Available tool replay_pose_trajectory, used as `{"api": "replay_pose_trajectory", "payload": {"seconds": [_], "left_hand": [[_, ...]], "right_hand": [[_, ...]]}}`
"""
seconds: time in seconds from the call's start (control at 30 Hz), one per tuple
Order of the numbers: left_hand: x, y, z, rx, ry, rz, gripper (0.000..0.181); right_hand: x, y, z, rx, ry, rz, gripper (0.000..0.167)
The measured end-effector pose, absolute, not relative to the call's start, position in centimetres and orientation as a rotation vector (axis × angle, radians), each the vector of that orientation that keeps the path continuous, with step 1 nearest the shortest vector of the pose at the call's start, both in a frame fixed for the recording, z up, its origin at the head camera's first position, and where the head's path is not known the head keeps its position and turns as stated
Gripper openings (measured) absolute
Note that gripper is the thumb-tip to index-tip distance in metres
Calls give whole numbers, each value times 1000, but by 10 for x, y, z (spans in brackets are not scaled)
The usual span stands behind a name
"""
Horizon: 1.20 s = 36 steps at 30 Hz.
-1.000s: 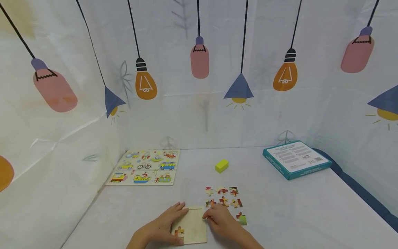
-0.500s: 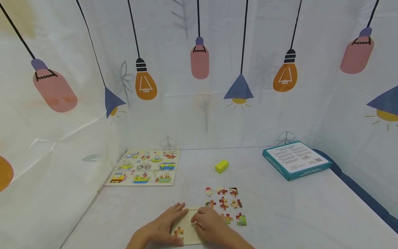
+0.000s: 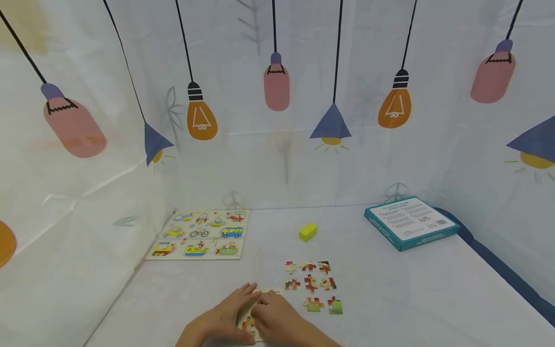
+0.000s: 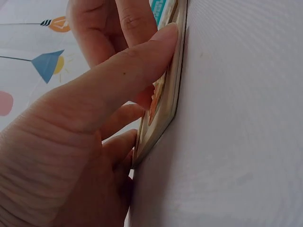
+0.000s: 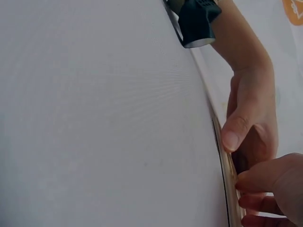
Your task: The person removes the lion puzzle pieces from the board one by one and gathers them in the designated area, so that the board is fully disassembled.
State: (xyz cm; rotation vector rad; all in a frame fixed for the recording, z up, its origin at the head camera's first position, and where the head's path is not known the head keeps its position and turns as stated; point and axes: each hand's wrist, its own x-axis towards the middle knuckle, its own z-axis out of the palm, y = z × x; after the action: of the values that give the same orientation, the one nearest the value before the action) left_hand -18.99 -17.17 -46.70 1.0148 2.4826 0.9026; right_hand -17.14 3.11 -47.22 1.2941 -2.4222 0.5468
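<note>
My left hand (image 3: 223,315) grips the left side of a small wooden puzzle tray (image 4: 170,101), its thumb along the near edge and its fingers at the far edge. A jigsaw piece (image 3: 249,324) with orange print lies in the tray's near left part. Over the tray, my right hand (image 3: 277,318) has its thumb and fingertips brought together at the surface; they seem to pinch a puzzle piece, which the hand hides. Right of the tray, several loose jigsaw pieces (image 3: 310,283) lie in rows on the white table, the bottom row holding two.
A yellow block (image 3: 308,232) stands behind the loose pieces. At the back left lies a vehicle picture board (image 3: 198,235). A teal box (image 3: 412,224) lies at the back right. A white curtain (image 3: 243,164) printed with lamps encloses the table.
My right hand has moved left from the tray's right edge to its left part, beside the left hand, uncovering the loose pieces. The left hand keeps its place on the tray.
</note>
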Motion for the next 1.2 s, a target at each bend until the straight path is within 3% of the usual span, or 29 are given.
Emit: {"api": "replay_pose_trajectory", "payload": {"seconds": [0.23, 1.2], "left_hand": [[-190, -173, -468, 1040, 2444, 940, 92], [-189, -174, -472, 1069, 2506, 908, 96]], "right_hand": [[-166, 16, -472, 1372, -2371, 428, 3], [-157, 10, -454, 1438, -2670, 352, 18]]}}
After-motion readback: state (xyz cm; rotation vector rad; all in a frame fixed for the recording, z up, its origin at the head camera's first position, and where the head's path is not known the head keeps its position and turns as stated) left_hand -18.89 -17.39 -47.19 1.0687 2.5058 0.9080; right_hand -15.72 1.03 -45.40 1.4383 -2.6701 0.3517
